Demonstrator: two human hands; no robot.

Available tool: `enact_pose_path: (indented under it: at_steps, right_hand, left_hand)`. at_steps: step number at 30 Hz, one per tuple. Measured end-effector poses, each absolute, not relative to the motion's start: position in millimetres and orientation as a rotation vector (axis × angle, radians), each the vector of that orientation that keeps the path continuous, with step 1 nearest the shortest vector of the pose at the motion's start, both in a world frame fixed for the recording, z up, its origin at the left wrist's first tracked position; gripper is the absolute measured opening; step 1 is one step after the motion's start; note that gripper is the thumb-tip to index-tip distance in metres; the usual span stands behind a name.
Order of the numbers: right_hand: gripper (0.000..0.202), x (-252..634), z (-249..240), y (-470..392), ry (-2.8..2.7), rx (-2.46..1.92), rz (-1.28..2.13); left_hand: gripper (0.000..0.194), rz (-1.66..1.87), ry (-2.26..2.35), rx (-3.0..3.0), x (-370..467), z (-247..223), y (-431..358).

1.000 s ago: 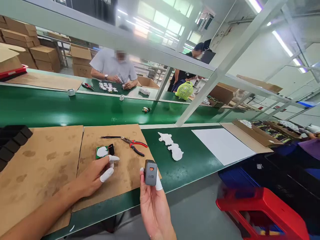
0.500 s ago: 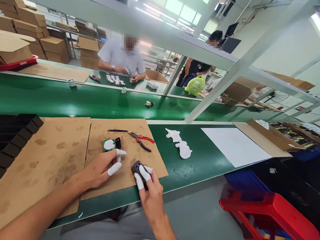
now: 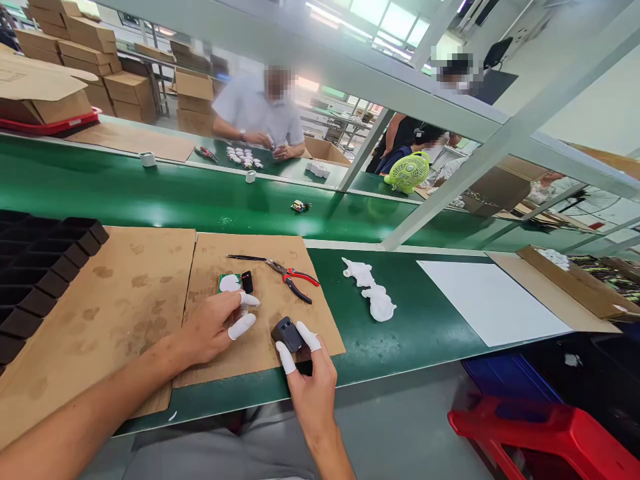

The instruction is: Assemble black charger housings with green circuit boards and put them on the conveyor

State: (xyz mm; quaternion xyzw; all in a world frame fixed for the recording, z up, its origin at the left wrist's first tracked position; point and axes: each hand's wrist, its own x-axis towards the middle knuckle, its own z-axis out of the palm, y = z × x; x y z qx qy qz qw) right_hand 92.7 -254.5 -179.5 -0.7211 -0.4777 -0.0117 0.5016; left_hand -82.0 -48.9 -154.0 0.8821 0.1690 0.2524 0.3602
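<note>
Charger [image 3: 287, 333], small, dark and boxy, sits pinched in the right hand [image 3: 311, 383], low over the near edge of the brown cardboard sheet [image 3: 260, 353]. Two fingertips in white rubber caps squeeze it from both sides, so the grip is closed on it. It is tipped to one side, and its smooth sides look slippery. It could slide out of those capped tips, since only the very ends of the fingers hold it. It could then bump the cardboard or roll off the close edge of the green table [image 3: 390, 347].

Just left of the grip, the left hand [image 3: 213, 328] rests on the cardboard with loose, curled fingers, holding nothing. Its tips are next to a small green board [image 3: 229, 283] and a little black block [image 3: 247, 282]. Past the grip lie red pliers [image 3: 295, 279]. Farther right sit white gloves [image 3: 373, 293].
</note>
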Motion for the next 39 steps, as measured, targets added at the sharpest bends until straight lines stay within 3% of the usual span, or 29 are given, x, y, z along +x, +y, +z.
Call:
enact_pose_path:
  at_steps: [3,6,11,16,21,26,29,33,39]
  right_hand:
    - [0.046,91,-184,-256,-1.116,-1.722,-0.067]
    - [0.034,94,-185,-260,-1.103,-1.679,-0.064]
    - [0.032,101,-177,-262,-1.196,-1.612,0.157]
    - [0.041,100,-173,-259,-1.223,-1.555,0.261]
    - [0.037,97,-174,-258,-1.201,-1.523,0.205]
    - [0.007,96,-174,-259,-1.146,-1.466,0.151]
    - [0.014,96,-176,-261,-1.077,-1.502,0.148]
    - [0.048,98,-177,-263,-1.075,-1.537,0.21]
    - [0.059,100,-163,-260,-1.147,-1.536,0.325]
  left_hand:
    - [0.036,0.65,0.395,2.314,-80,-154,-51]
    - [0.034,0.659,0.379,2.34,-80,-155,-55]
    - [0.076,0.632,0.292,2.257,-78,-155,-68]
    - [0.025,0.579,0.135,2.096,-73,-159,-75]
    - [0.026,0.618,0.158,2.088,-73,-164,-75]
    - [0.027,0.623,0.207,2.085,-74,-164,-76]
    - [0.026,0.617,0.226,2.082,-74,-161,-77]
    - [0.026,0.618,0.252,2.076,-73,-156,-78]
    - [0.022,0.632,0.255,2.077,-71,-154,-80]
